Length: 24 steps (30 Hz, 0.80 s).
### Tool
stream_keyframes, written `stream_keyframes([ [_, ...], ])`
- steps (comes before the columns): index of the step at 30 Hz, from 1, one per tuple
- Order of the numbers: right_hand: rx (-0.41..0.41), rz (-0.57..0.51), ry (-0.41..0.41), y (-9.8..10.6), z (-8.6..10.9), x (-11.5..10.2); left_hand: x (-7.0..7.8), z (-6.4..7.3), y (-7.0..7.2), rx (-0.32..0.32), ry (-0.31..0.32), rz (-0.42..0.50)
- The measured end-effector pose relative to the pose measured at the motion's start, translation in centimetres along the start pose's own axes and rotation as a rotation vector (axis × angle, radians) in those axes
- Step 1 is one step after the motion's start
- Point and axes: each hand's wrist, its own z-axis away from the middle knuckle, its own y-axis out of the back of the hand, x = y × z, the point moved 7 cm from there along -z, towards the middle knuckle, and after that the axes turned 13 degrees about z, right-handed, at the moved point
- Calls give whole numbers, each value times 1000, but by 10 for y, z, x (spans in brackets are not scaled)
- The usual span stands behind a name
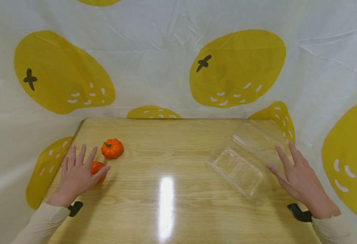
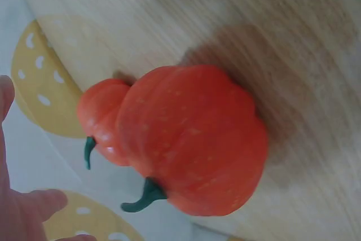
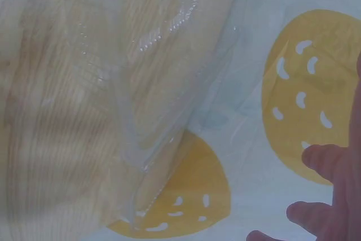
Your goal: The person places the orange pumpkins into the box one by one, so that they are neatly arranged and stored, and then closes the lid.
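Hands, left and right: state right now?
Left hand: open, holding nothing, near the orange pumpkins.
Right hand: open, holding nothing, near the clear plastic container.

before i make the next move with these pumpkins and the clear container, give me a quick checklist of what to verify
1. Left hand free: ok, fingers spread, gripping nothing.
2. Right hand free: ok, fingers spread beside the container.
3. Clear container open: ok, its two halves lie spread apart.
4. Farther pumpkin unobstructed in the head view: ok.
5. Nearer pumpkin unobstructed in the head view: not ok, the left hand partly hides it.
6. Container wholly on the table: cannot tell, its see-through edge is hard to trace near the table's right side.
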Motion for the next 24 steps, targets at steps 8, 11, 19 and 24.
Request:
stream_keyframes([
  [8,37,-128,-91,-8,8,8,-6,0,-8,113,-99,52],
  [11,33,-172,-163,-12,14,12,-10,0,-12,107,-84,114],
  [19,22,-308,-320,-28,32,26,-28,1,-31,-46,111,214],
  [24,-2,-356,-446,-44,44,38,-33,4,-36,-68,165,290],
])
